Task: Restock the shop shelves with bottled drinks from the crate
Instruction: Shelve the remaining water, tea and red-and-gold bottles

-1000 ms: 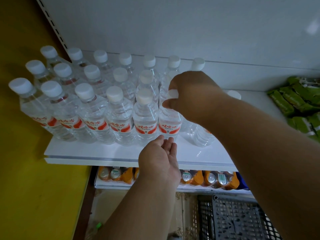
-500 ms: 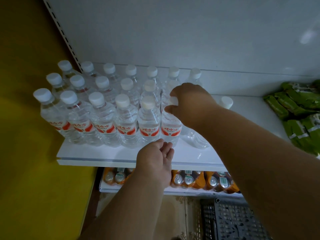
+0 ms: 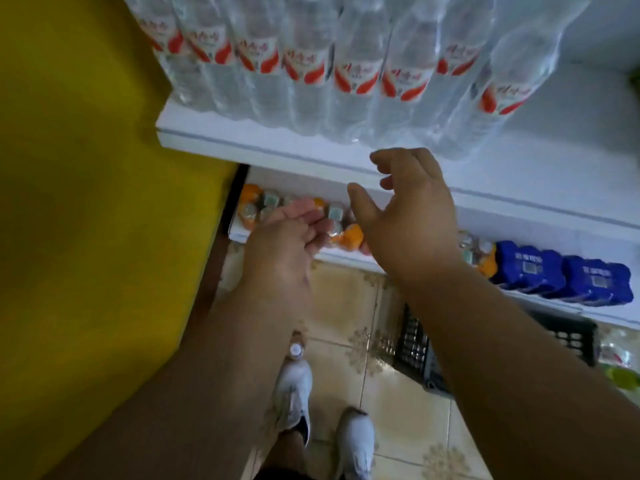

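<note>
Several clear water bottles (image 3: 304, 71) with red and white labels stand in rows on the white shelf (image 3: 263, 147). My right hand (image 3: 412, 216) hovers just below the shelf's front edge, fingers loosely spread, holding nothing. My left hand (image 3: 287, 247) is lower and to the left, fingers relaxed and empty, in front of the lower shelf. The dark plastic crate (image 3: 419, 355) sits on the tiled floor under my right forearm, mostly hidden. A single bottle (image 3: 295, 349) stands on the floor by my foot, seen from its white cap.
The lower shelf (image 3: 346, 258) carries orange drink bottles (image 3: 349, 237) and blue wrapped packs (image 3: 561, 275). A yellow wall (image 3: 86, 202) fills the left side. My two white shoes (image 3: 294, 393) stand on the patterned floor tiles.
My right hand let go of the front-row bottle and dropped below the shelf edge. My left hand lowered too. The view tilted sharply downward toward the floor.
</note>
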Motion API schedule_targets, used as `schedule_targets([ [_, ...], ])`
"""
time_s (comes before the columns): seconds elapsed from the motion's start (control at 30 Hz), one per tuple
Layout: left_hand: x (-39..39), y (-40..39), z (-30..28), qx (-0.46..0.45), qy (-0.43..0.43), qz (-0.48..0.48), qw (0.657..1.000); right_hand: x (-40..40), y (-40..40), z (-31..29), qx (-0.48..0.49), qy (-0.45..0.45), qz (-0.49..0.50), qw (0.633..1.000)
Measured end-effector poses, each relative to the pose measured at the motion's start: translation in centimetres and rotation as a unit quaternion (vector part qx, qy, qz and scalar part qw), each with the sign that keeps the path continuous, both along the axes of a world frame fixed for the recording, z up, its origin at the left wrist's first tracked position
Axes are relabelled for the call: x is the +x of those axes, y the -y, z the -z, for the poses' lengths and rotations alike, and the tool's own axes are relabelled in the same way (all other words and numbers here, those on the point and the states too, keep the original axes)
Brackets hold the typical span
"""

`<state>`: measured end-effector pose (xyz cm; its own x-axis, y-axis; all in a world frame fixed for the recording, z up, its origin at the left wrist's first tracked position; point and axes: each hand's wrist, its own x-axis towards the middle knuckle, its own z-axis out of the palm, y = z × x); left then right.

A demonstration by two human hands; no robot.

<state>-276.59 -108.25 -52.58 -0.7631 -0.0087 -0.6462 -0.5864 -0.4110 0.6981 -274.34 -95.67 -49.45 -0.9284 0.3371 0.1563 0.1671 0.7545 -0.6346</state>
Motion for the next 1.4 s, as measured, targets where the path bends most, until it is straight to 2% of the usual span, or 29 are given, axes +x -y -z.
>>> schedule_targets([
  [0.2,8.3,5.9,8.6,-0.116,0.038,-0.025,0.992,6.7,5.0,9.1,-0.024,0.094,-0.122,0.988],
  [0.3,10.8,8.0,12.4,-0.148,0.044,-0.037,0.987,8.7,6.4,13.0,-0.039,0.118,-0.132,0.984],
  [0.43,13.4,10.4,17.4,-0.134,0.086,-0.1,0.982,11.0,8.3,18.4,-0.035,0.163,-0.157,0.973],
  [0.57,15.3,11.8,23.0,-0.117,0.111,-0.077,0.984,12.9,10.3,24.7,-0.029,0.236,-0.196,0.952],
  [0.7,16.6,12.6,29.2,-0.125,0.177,-0.077,0.973,14.4,12.6,32.8,-0.012,0.297,-0.218,0.93],
  [0.87,17.9,13.9,36.8,-0.171,0.184,-0.083,0.964,14.8,14.1,42.8,0.062,0.396,-0.257,0.879],
  [0.93,18.3,14.4,39.2,-0.148,0.187,-0.066,0.969,14.7,14.2,45.9,0.112,0.426,-0.266,0.857],
  [1.07,18.8,14.6,42.2,-0.104,0.221,-0.004,0.97,14.2,14.5,49.8,0.156,0.424,-0.26,0.853],
  [1.23,19.6,14.0,43.2,-0.172,0.182,0.036,0.968,12.9,14.1,50.8,0.149,0.415,-0.276,0.854],
  [1.3,19.5,13.7,42.8,-0.281,0.137,0.133,0.941,12.1,13.4,49.7,0.134,0.406,-0.269,0.863],
  [1.4,19.0,13.6,41.5,-0.431,0.057,0.291,0.852,10.7,12.7,45.7,0.082,0.374,-0.259,0.887],
])
